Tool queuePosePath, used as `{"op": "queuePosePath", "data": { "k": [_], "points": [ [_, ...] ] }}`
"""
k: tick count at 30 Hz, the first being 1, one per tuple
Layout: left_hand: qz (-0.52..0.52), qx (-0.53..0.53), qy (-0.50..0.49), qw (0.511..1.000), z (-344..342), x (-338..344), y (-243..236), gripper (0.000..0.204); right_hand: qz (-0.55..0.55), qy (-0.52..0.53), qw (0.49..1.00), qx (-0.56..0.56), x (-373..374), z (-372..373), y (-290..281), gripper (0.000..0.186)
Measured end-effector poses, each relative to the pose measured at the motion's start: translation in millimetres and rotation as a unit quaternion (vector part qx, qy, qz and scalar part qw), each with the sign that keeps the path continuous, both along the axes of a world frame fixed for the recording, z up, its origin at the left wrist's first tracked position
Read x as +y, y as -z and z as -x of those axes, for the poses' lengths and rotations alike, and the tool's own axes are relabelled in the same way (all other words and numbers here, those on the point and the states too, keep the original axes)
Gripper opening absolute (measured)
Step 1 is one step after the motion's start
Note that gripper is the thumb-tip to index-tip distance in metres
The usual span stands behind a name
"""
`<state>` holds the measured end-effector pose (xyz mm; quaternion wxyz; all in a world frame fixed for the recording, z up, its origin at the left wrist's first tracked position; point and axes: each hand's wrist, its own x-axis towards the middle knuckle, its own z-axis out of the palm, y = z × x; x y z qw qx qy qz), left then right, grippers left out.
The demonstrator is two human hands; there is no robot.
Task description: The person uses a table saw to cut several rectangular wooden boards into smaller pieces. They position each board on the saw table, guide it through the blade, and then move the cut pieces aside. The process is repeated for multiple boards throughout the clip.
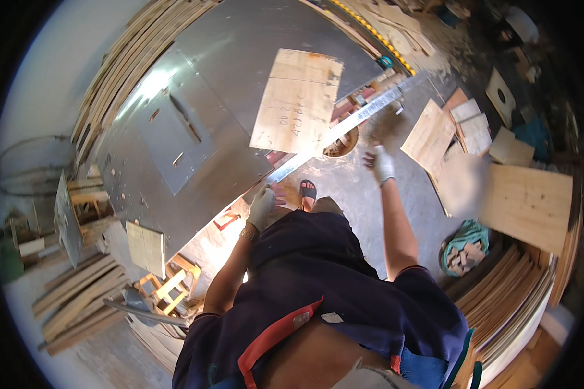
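My left hand [263, 206], in a pale glove with bare fingertips, is beside the near end of a long silvery metal rail [359, 117], at the edge of the dark table. Its fingers look loosely apart; whether they touch the rail I cannot tell. A rectangular plywood board [295, 97] with handwriting on it lies on the table, its lower right corner by the rail. My right hand [381, 163], gloved alike, hangs above the floor to the right of the rail. Its fingers are slightly bent and apart, with nothing visible in them.
The wide dark table [220, 91] has a grey inset plate [175, 152] with slots. Long wood strips [133, 61] lie along its far left side. Plywood offcuts [428, 139] and a larger board [529, 204] are at right, near a green-lined bin [466, 246] of scraps.
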<state>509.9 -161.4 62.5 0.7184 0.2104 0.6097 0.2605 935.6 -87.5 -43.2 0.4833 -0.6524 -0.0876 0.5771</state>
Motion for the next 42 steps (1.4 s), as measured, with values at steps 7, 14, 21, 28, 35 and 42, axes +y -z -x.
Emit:
{"op": "queuePosePath", "data": {
  "k": [7,14,21,28,35,42],
  "points": [
    [-0.015,-0.017,-0.053,0.998,1.5,-15.0,12.9,0.056,-0.001,-0.132,0.991,-0.015,43.7,151.9,-11.7,0.027],
    [0.031,-0.127,-0.192,0.973,-3.5,23.2,5.2,0.06,-0.039,-0.216,0.968,0.119,-0.4,231.7,-72.9,0.029],
    [-0.065,0.259,-0.355,0.896,80.6,13.7,19.7,0.047,-0.138,-0.636,0.754,-0.087,-30.9,241.1,-89.9,0.032],
    [-0.078,0.443,-0.294,0.843,260.4,-56.1,-28.4,0.059,-0.175,-0.549,0.731,-0.365,-5.5,238.3,-110.8,0.034],
    [-0.118,0.536,-0.302,0.779,398.0,-108.6,24.2,0.062,-0.274,-0.579,0.627,-0.445,2.5,333.0,-112.0,0.068],
    [-0.273,0.685,0.114,0.665,274.5,-63.1,44.5,0.103,-0.292,-0.602,0.562,-0.486,43.0,383.2,-71.6,0.085]
  ]
}}
